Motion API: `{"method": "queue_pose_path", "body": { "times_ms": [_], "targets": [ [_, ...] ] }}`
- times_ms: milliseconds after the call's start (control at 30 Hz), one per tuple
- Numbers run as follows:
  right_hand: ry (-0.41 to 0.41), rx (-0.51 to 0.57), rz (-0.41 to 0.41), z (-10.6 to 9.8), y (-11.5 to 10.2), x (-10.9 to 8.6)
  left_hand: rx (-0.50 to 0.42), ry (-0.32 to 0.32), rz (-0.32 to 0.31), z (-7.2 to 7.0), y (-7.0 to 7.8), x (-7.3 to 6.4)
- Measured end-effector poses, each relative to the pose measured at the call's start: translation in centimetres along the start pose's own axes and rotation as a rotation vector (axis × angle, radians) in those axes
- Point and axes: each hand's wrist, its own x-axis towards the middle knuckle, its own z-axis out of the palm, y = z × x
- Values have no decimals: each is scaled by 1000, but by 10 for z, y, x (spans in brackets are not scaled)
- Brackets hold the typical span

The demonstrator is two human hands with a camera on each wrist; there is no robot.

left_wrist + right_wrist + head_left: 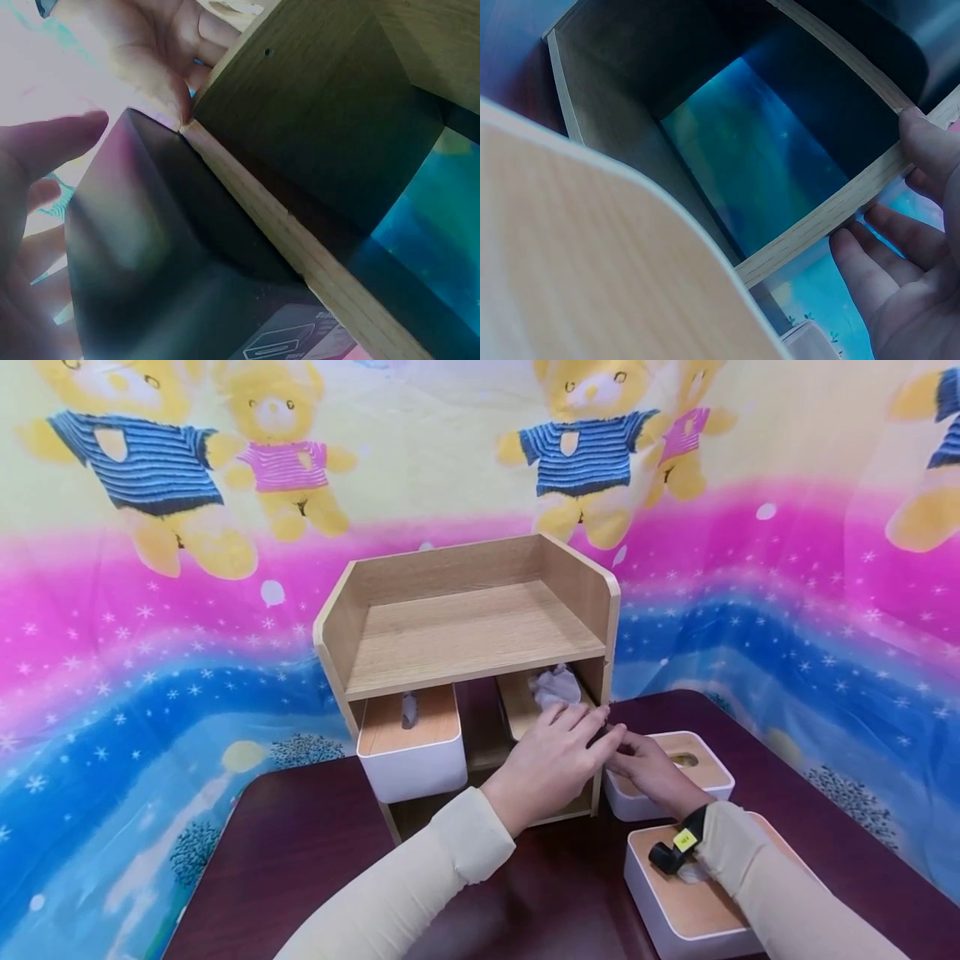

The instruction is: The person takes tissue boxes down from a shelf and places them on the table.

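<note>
A wooden desktop shelf (457,627) stands on the dark table. In its right compartment sits a tissue box (519,700) with tissue sticking out of the top; in the left wrist view the dark body of the box (127,247) shows. My left hand (551,764) reaches across the front of this box with fairly straight fingers. At the shelf's right side panel (825,217), my right hand (656,770) holds the edge, thumb in front and fingers along the outer face. The fingertips of both hands lie close together there.
A white tissue box with a wooden lid (412,768) juts out of the left compartment. Two more white boxes stand on the table at right, one behind (637,806) and one nearer (705,910), under my right forearm. A bear-patterned cloth (420,460) hangs behind.
</note>
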Motion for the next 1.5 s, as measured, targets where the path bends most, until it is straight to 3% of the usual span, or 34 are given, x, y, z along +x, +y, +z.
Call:
{"method": "queue_pose_path", "body": {
  "times_ms": [333, 667, 1133, 1333, 1500],
  "targets": [
    [9, -11, -4, 3, -1, -2, 0, 9, 9, 5, -2, 1],
    [21, -30, -3, 1, -3, -3, 76, -18, 33, 8, 0, 6],
    [12, -40, 49, 0, -5, -3, -1, 23, 24, 8, 2, -3],
    [15, -39, 55, 1, -5, -3, -4, 34, -19, 8, 5, -6],
    [-8, -5, 27, 3, -3, -2, 91, 0, -119, 7, 11, -5]
  ]
}}
